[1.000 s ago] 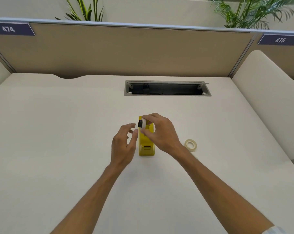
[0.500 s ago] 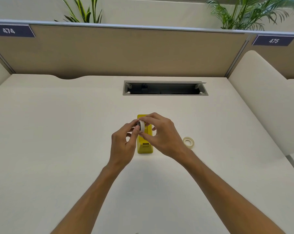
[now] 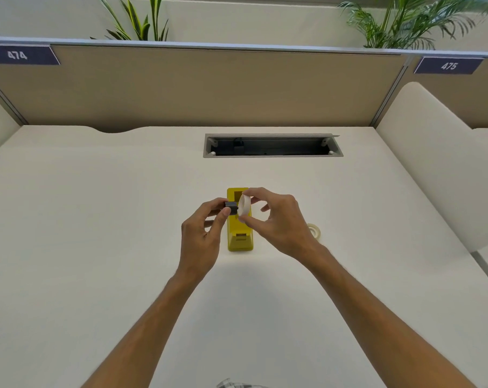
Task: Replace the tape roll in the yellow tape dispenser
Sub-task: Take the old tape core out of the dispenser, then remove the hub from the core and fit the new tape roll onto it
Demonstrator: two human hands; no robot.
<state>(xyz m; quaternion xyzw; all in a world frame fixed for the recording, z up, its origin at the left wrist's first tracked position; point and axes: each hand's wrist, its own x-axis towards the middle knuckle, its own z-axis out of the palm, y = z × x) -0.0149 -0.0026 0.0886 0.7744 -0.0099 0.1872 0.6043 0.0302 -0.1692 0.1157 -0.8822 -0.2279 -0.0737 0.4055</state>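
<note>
The yellow tape dispenser [image 3: 238, 236] stands on the white desk [image 3: 97, 219], its roll bay open at the top. Just above it, my left hand [image 3: 202, 236] pinches a small black spool core [image 3: 231, 208] between thumb and fingers. My right hand [image 3: 276, 222] holds a white ring, the tape roll [image 3: 244, 205], between thumb and forefinger, right beside the core and slightly apart from it. A second, clear tape roll [image 3: 315, 230] lies flat on the desk to the right, partly hidden behind my right wrist.
A grey cable slot [image 3: 272, 146] is set into the desk behind the dispenser. Beige partition panels [image 3: 209, 88] close the back and the right side. Plants rise behind the partition.
My left hand closed in on the roll held over the dispenser and took the black core. Core and white ring have now come apart, one in each hand.
</note>
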